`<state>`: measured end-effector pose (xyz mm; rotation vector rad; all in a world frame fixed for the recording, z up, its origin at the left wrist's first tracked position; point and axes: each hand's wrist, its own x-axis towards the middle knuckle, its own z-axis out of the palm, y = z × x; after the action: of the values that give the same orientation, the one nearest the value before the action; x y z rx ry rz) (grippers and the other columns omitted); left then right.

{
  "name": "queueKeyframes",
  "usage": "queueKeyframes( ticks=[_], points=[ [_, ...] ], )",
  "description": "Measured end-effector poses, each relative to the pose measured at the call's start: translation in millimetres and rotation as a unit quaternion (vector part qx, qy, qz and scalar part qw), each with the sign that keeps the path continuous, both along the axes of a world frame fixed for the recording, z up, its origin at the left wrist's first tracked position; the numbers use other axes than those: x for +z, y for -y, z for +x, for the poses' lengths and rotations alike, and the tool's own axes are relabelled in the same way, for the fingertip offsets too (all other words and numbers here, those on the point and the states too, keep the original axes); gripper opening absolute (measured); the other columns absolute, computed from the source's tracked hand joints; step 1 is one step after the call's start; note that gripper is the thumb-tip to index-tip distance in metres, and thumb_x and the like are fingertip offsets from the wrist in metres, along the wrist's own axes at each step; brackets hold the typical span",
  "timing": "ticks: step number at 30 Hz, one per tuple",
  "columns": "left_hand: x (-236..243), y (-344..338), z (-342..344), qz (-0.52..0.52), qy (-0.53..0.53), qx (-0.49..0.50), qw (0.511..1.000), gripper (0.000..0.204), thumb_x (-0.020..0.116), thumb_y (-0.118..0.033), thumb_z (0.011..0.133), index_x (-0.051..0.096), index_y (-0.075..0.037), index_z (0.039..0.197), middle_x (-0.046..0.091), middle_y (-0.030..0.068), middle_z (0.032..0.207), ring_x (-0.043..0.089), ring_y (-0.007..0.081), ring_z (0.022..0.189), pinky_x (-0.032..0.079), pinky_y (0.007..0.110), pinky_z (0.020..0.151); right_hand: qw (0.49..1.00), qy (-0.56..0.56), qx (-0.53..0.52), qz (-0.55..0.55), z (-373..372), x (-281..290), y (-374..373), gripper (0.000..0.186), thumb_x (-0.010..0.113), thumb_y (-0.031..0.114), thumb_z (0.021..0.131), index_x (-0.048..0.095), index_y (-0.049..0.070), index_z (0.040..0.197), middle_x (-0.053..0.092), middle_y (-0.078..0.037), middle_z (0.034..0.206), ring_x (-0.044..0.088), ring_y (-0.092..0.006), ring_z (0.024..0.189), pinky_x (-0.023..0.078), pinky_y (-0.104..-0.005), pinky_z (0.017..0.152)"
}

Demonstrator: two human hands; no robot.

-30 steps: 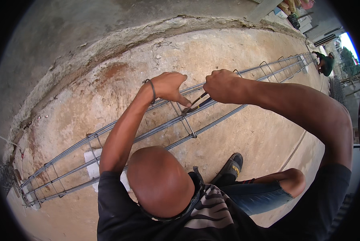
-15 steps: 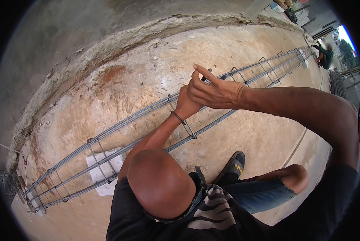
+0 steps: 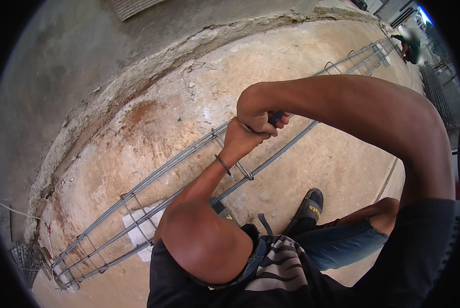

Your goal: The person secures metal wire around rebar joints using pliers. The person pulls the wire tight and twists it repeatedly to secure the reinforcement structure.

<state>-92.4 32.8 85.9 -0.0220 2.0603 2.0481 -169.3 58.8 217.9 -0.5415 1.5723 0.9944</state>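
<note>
A long cage of ribbed steel bars point(image 3: 285, 148) tied with square stirrups runs from lower left to upper right across the floor. My left hand point(image 3: 238, 137), with a dark band at its wrist, is over the cage beside a stirrup point(image 3: 244, 171). Its fingers are curled, and what they hold is hidden. My right hand point(image 3: 258, 114) bends down against the left one, wrist raised. Its fingers are wrapped round a tool with a dark blue handle point(image 3: 276, 118); the tool's working end is out of sight behind the hands.
A white slab point(image 3: 137, 234) lies under the cage, and a block point(image 3: 68, 280) supports its near end. Another person point(image 3: 410, 47) crouches at the far end. A rough ledge and grey wall point(image 3: 70, 72) border the left. Bundled bars point(image 3: 436, 95) lie far right; my sandalled foot point(image 3: 312, 206) is nearby.
My right hand has turned over, its wrist rising and fingers closing downward round the tool handle. Before, its index finger stuck out. My left hand stays at nearly the same place; the view has shifted slightly.
</note>
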Motion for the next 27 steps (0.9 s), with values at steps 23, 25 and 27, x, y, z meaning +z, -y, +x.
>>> queueKeyframes(
  ticks=[23, 25, 27],
  points=[
    [-5.9, -3.1, 9.7, -0.167, -0.162, 0.066, 0.970, 0.033, 0.087, -0.018, 0.065, 0.070, -0.001, 0.088, 0.071, 0.0078, 0.074, 0.067, 0.0118, 0.070, 0.051, 0.026, 0.063, 0.960, -0.008, 0.196, -0.202, 4.0, 8.3, -19.8, 0.028, 0.078, 0.018, 0.072, 0.069, 0.002, 0.093, 0.067, -0.011, 0.082, 0.065, -0.0251, 0.070, 0.055, -0.0478, 0.075],
    [-21.1, 3.4, -3.5, -0.142, -0.188, 0.069, 0.969, 0.028, 0.086, -0.016, 0.066, 0.070, -0.002, 0.085, 0.070, 0.0064, 0.072, 0.066, 0.0104, 0.069, 0.051, 0.026, 0.062, 0.878, -0.126, 0.331, -0.323, 19.0, 4.6, -44.9, 0.029, 0.077, 0.021, 0.072, 0.069, 0.003, 0.093, 0.068, -0.012, 0.084, 0.066, -0.0255, 0.072, 0.054, -0.0499, 0.076],
    [-17.2, 12.0, -10.3, -0.033, -0.110, 0.032, 0.993, 0.020, 0.080, -0.010, 0.067, 0.070, -0.003, 0.084, 0.071, 0.0050, 0.077, 0.067, 0.0114, 0.073, 0.051, 0.028, 0.063, 0.756, -0.243, 0.439, -0.421, 19.9, 4.8, -63.4, 0.030, 0.076, 0.024, 0.072, 0.070, 0.004, 0.093, 0.070, -0.013, 0.086, 0.068, -0.0258, 0.075, 0.054, -0.0521, 0.076]
  ],
)
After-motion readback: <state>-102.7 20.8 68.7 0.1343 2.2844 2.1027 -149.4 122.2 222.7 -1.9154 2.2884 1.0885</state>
